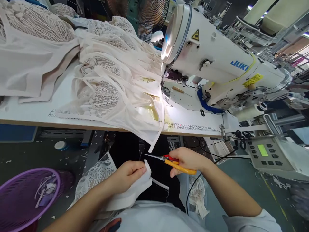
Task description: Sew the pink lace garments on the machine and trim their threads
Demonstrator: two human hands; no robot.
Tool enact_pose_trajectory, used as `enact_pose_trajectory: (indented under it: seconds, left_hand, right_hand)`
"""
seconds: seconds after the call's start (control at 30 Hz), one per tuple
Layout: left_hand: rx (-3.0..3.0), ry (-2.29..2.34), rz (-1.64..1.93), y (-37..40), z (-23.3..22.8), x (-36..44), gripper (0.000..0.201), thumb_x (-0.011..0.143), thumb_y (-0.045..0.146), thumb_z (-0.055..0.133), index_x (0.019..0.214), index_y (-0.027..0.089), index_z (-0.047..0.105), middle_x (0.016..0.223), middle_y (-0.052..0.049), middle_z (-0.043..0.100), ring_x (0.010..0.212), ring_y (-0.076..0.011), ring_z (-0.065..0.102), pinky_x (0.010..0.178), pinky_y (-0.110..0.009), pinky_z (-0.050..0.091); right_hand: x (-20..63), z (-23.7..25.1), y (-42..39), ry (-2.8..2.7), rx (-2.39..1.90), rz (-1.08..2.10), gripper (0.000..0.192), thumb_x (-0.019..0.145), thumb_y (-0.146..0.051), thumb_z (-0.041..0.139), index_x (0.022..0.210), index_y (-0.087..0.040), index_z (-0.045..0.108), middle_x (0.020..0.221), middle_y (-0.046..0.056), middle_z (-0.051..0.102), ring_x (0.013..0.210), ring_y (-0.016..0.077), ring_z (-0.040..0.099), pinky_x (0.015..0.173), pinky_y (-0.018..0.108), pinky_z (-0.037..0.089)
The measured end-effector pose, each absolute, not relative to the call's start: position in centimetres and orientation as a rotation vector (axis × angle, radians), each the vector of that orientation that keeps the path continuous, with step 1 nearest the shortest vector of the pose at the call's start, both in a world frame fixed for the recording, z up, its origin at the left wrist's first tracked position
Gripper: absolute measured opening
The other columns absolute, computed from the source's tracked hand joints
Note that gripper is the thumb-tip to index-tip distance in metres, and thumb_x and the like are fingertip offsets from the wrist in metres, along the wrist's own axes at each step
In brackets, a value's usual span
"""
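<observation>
Snips [169, 160] in right hand [187, 160] | blades point left | long axis near-horizontal

White sewing machine [217, 61] on the counter [36, 112], right side. Pile of cream lace garments [101, 74] spread across counter left and middle. Fan [149, 16] far behind. Purple basket [21, 196] with scraps near left on floor. Control panel [267, 154] right, below counter edge.
</observation>
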State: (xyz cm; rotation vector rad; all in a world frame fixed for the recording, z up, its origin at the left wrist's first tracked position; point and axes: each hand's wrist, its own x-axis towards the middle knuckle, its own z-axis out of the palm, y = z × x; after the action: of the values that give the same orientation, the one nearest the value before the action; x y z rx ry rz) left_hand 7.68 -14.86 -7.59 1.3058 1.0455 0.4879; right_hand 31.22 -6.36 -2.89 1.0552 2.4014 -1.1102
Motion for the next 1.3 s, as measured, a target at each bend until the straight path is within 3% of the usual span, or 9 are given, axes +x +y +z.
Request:
enact_pose_trajectory:
  seconds: [0.2,0.3,0.4,0.57,0.7,0.87,1.03,1.17,1.3]
  left_hand:
    - [1.440,1.042,0.602,-14.7,-6.3,8.2,0.037,0.084,0.042,0.039,0.061,0.018,0.056,0.059,0.001,0.055,0.056,-0.0130,0.051,0.055,-0.023,0.044]
    - [1.591,1.021,0.635,-14.3,-5.8,8.6,0.031,0.085,0.034,0.039,0.071,0.021,0.063,0.070,-0.001,0.066,0.067,-0.0161,0.061,0.065,-0.024,0.050]
    - [1.776,1.084,0.649,-14.2,-6.0,8.9,0.024,0.082,0.028,0.041,0.078,0.024,0.064,0.074,0.000,0.070,0.068,-0.0162,0.066,0.063,-0.023,0.051]
    - [1.974,1.405,0.870,-14.7,-6.7,8.5,0.012,0.080,0.026,0.049,0.089,0.023,0.055,0.065,0.003,0.067,0.053,-0.0141,0.062,0.051,-0.021,0.049]
    - [2.045,1.257,0.877,-15.1,-6.6,8.3,0.006,0.080,0.023,0.050,0.077,0.024,0.055,0.075,0.000,0.065,0.074,-0.0154,0.064,0.065,-0.023,0.051]
    - [1.787,1.240,0.716,-14.7,-6.0,9.1,0.014,0.081,0.028,0.050,0.075,0.022,0.061,0.112,-0.008,0.062,0.101,-0.0206,0.060,0.077,-0.028,0.051]
    - [1.690,1.256,0.669,-14.6,-5.6,9.6,0.015,0.082,0.026,0.047,0.074,0.022,0.059,0.068,0.001,0.066,0.060,-0.0134,0.061,0.056,-0.022,0.050]
    - [2.013,1.115,0.804,-15.5,-5.7,9.9,0.013,0.083,0.019,0.048,0.080,0.023,0.059,0.077,0.002,0.068,0.071,-0.0122,0.064,0.063,-0.019,0.050]
    - [2.205,0.967,0.759,-15.9,-5.9,10.4,0.019,0.085,0.015,0.043,0.076,0.022,0.059,0.075,0.001,0.068,0.070,-0.0121,0.064,0.062,-0.019,0.051]
  right_hand:
    - [30.2,-6.8,-9.5,2.335,1.217,-2.155,0.050,0.075,-0.067,0.051,0.077,-0.017,0.051,0.078,0.003,0.057,0.068,0.0132,0.051,0.059,0.024,0.040]
    - [28.3,-9.3,-11.6,1.949,1.185,-2.604,0.048,0.069,-0.064,0.058,0.073,-0.017,0.049,0.066,-0.002,0.049,0.058,0.0100,0.046,0.053,0.023,0.039]
    - [26.9,-10.7,-13.0,1.777,1.170,-2.729,0.044,0.061,-0.057,0.066,0.069,-0.017,0.047,0.061,-0.004,0.045,0.053,0.0086,0.042,0.049,0.022,0.038]
    - [27.5,-10.0,-13.1,1.975,1.580,-2.622,0.024,0.065,-0.031,0.065,0.069,-0.018,0.045,0.063,-0.006,0.044,0.055,0.0068,0.037,0.048,0.018,0.031]
    - [28.9,-8.3,-12.4,2.308,1.762,-2.333,0.021,0.069,-0.028,0.059,0.068,-0.020,0.039,0.059,-0.007,0.040,0.052,0.0066,0.034,0.046,0.018,0.030]
    - [29.1,-6.8,-12.4,2.537,1.510,-2.235,0.015,0.070,-0.024,0.058,0.072,-0.019,0.044,0.066,-0.005,0.045,0.057,0.0075,0.040,0.051,0.018,0.036]
    - [28.9,-6.7,-11.9,2.407,1.611,-2.038,0.019,0.070,-0.025,0.063,0.073,-0.019,0.046,0.068,-0.005,0.048,0.059,0.0082,0.044,0.052,0.018,0.036]
    - [29.0,-7.9,-11.2,2.143,1.714,-1.628,0.029,0.063,-0.024,0.072,0.067,-0.019,0.044,0.064,-0.006,0.048,0.056,0.0088,0.041,0.050,0.020,0.030]
    - [28.8,-9.3,-11.3,2.149,1.753,-1.528,0.021,0.067,-0.016,0.066,0.068,-0.018,0.046,0.066,-0.005,0.047,0.058,0.0093,0.039,0.052,0.021,0.026]
